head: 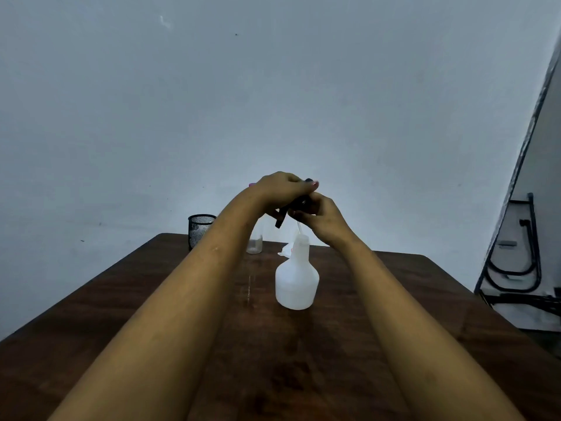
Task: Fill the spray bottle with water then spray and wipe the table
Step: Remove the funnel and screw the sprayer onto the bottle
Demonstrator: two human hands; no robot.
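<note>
Head view, left hand, right hand raised, gripping sprayer above bottle

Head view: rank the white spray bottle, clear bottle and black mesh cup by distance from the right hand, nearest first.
The right hand grips the spray head together with the left hand.
1. white spray bottle, directly below the hand.
2. clear bottle, farther back and to the left.
3. black mesh cup, far left, at the back.
</note>
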